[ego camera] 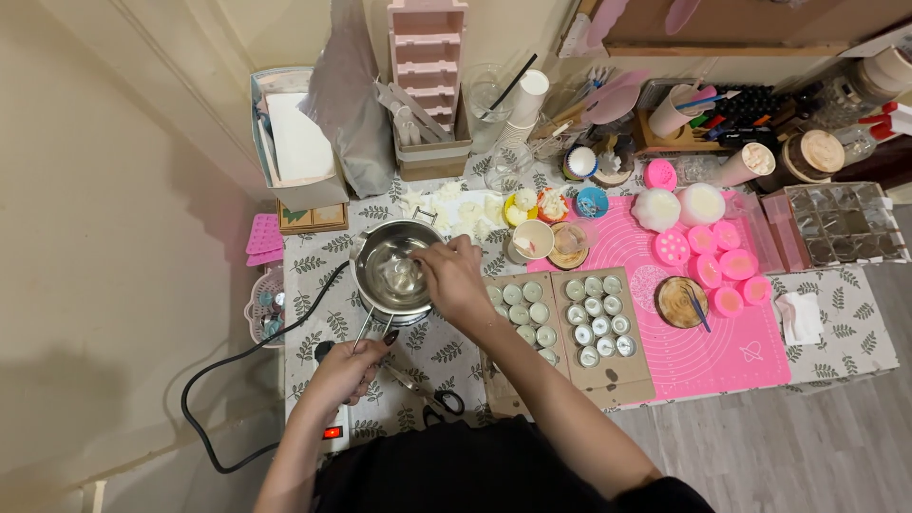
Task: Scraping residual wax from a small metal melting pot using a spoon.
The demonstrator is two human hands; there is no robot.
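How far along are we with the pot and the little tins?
Done: two cardboard trays of small tins are laid out, apparently with wicks. In hand: the right hand reaches into the metal pot, while the left hand grips its handle. Left: white wax chunks lie behind the pot; whether the tins are filled is unclear.

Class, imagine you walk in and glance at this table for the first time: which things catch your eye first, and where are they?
First, the steel pot left of centre, with the right hand over its rim and the left hand at its handle. Next, the bright pink mat on the right, which carries round pink moulds. Between them lie two cardboard trays of small round tins.
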